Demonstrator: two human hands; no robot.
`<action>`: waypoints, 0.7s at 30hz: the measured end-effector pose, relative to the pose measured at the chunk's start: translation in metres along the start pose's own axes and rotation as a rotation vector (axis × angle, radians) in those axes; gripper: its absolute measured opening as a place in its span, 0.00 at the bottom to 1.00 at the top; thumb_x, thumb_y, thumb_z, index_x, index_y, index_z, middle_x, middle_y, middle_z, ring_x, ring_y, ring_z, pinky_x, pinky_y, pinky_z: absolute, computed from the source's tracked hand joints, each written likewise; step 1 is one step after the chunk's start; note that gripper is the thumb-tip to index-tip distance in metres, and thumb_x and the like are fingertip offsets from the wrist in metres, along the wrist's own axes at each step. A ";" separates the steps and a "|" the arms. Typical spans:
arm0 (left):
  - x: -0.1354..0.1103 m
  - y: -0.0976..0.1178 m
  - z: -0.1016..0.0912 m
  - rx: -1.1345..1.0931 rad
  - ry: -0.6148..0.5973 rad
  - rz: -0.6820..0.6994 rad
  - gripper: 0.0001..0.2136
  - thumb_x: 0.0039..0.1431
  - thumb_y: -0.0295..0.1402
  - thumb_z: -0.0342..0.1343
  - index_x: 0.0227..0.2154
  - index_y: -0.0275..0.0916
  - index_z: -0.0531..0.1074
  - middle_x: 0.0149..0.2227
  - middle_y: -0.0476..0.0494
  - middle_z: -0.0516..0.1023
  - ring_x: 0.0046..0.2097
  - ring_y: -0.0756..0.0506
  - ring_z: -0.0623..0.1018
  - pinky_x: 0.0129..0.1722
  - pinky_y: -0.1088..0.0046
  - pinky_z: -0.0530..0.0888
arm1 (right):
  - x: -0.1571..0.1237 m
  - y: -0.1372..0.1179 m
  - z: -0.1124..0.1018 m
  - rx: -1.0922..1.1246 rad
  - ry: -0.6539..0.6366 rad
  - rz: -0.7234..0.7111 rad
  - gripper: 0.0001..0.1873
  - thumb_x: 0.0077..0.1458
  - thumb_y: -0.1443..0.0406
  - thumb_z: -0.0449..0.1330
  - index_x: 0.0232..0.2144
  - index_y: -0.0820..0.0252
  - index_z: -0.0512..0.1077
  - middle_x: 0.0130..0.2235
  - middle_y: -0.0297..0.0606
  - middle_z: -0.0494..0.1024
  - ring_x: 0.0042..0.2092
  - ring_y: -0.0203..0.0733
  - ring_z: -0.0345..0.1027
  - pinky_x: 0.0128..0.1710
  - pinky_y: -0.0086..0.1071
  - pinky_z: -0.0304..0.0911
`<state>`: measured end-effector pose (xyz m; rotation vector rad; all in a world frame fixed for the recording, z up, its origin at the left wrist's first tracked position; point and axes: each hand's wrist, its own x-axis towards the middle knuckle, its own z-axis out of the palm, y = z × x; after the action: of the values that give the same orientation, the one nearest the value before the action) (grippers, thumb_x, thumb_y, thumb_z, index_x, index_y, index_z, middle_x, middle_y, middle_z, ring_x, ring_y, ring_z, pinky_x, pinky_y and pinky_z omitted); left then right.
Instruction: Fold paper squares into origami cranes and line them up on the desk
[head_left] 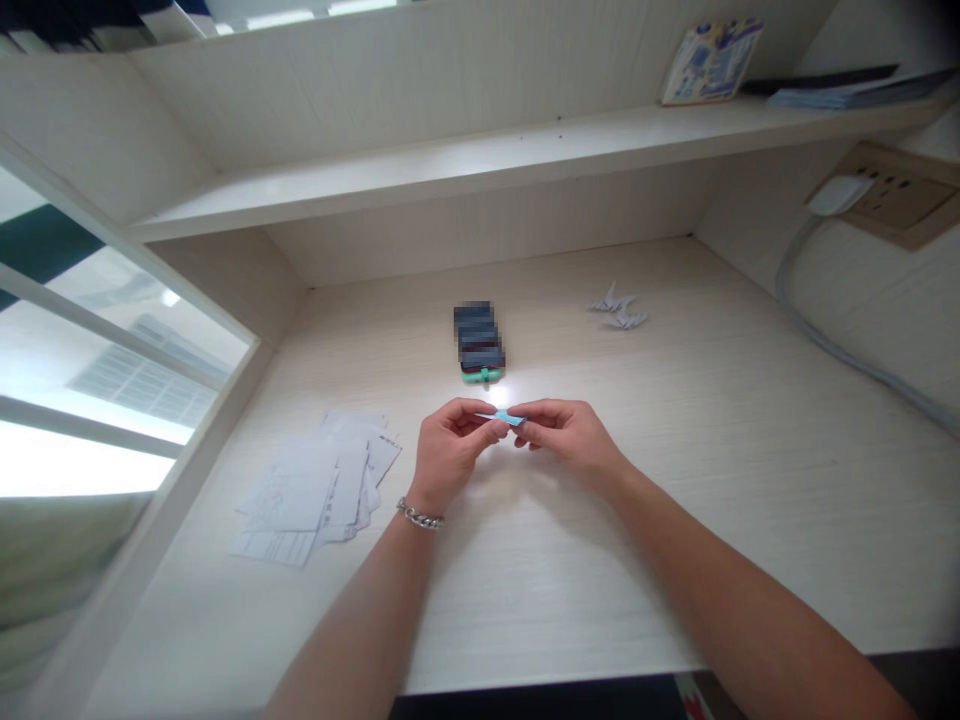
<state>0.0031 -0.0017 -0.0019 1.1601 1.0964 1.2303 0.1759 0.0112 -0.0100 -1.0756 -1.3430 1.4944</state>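
Both my hands meet over the middle of the pale wooden desk (675,500). My left hand (448,450), with a chain bracelet on its wrist, pinches one end of a small light-blue folded paper (501,417). My right hand (562,435) pinches the other end. The paper is held just above the desk surface, and most of it is covered by my fingertips. A phone (478,343) in a teal case lies right behind the hands.
A loose pile of white paper slips (315,490) lies to the left. Two small folded paper figures (619,308) sit at the back right. A shelf (450,170) overhangs the desk, a window frame (150,330) runs along the left, and a wall socket with plug and cable (840,200) is at right.
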 end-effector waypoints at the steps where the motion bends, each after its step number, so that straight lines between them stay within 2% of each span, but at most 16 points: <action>1: 0.000 0.000 -0.001 0.012 0.002 0.006 0.12 0.44 0.32 0.65 0.32 0.35 0.73 0.27 0.45 0.78 0.31 0.49 0.77 0.32 0.74 0.74 | 0.000 -0.001 0.000 0.008 -0.018 0.011 0.17 0.44 0.60 0.65 0.39 0.58 0.77 0.30 0.38 0.78 0.32 0.40 0.71 0.31 0.33 0.65; 7: 0.001 -0.001 -0.003 0.059 0.015 0.066 0.12 0.43 0.31 0.66 0.32 0.36 0.73 0.30 0.45 0.78 0.32 0.49 0.77 0.32 0.75 0.74 | -0.003 -0.006 0.000 0.165 -0.080 0.079 0.18 0.45 0.57 0.65 0.39 0.58 0.77 0.33 0.39 0.77 0.35 0.40 0.70 0.33 0.33 0.65; 11: -0.001 0.000 -0.002 0.056 -0.018 0.091 0.12 0.43 0.30 0.66 0.32 0.36 0.73 0.31 0.46 0.78 0.31 0.49 0.77 0.32 0.75 0.75 | -0.003 -0.005 0.000 0.294 -0.052 0.124 0.16 0.45 0.57 0.65 0.36 0.59 0.77 0.31 0.39 0.76 0.33 0.37 0.69 0.34 0.32 0.65; 15: -0.002 -0.001 0.000 0.038 -0.069 0.089 0.14 0.43 0.30 0.66 0.35 0.36 0.73 0.32 0.44 0.78 0.32 0.49 0.77 0.34 0.73 0.76 | -0.002 -0.004 0.000 0.311 -0.018 0.132 0.13 0.43 0.60 0.67 0.33 0.59 0.78 0.31 0.37 0.77 0.32 0.35 0.68 0.35 0.32 0.64; 21: -0.001 0.002 -0.001 0.009 -0.054 0.087 0.17 0.42 0.31 0.66 0.37 0.36 0.73 0.35 0.43 0.78 0.32 0.49 0.77 0.35 0.72 0.76 | -0.001 -0.005 -0.001 0.322 -0.010 0.135 0.13 0.42 0.61 0.67 0.33 0.60 0.77 0.31 0.38 0.77 0.32 0.36 0.68 0.35 0.33 0.65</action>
<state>0.0016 -0.0031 -0.0003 1.2524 1.0214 1.2546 0.1774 0.0105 -0.0052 -0.9650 -1.0073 1.7465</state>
